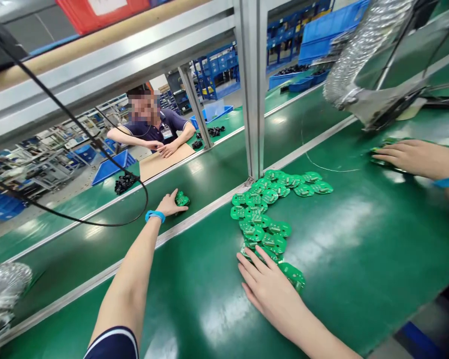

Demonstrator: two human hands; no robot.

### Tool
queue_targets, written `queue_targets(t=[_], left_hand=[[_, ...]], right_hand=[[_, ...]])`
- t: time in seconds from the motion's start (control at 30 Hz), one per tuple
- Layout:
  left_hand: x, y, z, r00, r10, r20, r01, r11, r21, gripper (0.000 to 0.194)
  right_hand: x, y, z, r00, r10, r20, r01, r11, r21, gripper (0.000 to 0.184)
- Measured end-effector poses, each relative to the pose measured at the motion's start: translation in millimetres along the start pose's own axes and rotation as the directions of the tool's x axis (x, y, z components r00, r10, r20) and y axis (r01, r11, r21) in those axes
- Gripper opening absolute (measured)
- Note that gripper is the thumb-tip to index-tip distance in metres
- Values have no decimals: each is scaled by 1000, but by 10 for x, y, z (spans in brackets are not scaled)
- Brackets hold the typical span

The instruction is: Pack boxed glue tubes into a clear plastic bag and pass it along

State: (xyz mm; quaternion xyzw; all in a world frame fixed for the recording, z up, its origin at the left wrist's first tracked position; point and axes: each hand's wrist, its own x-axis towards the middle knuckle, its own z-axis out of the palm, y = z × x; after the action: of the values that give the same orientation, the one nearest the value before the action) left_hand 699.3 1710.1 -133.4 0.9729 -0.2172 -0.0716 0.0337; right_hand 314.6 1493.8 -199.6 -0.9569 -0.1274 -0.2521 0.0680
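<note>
My left hand (168, 204) reaches across the metal rail to the far green belt. Its thumb and fingers are around a small clump of green circuit boards (181, 198). A blue band circles that wrist. My right hand (267, 279) lies flat with fingers stretched over the near end of a pile of circuit boards (260, 214). Its fingertips touch the boards, and one board (292, 275) shows just beyond the hand. The pile curves along the green work surface up to the upright post, with the boards overlapping.
An upright metal post (250, 89) and a long rail (205, 212) divide the surfaces. A co-worker's hand (411, 155) rests on boards at right, under a foil duct (359, 55). Across the belt sits another person (164, 124). A black cable (78, 129) hangs at left.
</note>
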Motion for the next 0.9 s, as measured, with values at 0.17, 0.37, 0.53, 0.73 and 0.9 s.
queue_targets(t=[0.17,0.37,0.53,0.73,0.9], left_hand=[[-86,-19,-47,998,-50,-33,53,995,80,117],[-260,96,-15,991,-95,-90,105,987,118,115],[-328,128,-69,986,-166,-7,165,979,122,115],[-552,262,-327,992,-85,-97,107,965,239,116],[-1074,271,-182,1000,-14,-19,14,999,37,116]], right_hand=[[33,30,-60,1000,11,22,-12,999,44,33],[-19,206,-558,989,17,-146,19,970,241,35],[39,924,-746,905,326,-274,-251,928,274,25],[249,2125,-454,724,682,-99,-671,731,125,52],[397,2705,-300,420,906,-47,-907,418,-50,64]])
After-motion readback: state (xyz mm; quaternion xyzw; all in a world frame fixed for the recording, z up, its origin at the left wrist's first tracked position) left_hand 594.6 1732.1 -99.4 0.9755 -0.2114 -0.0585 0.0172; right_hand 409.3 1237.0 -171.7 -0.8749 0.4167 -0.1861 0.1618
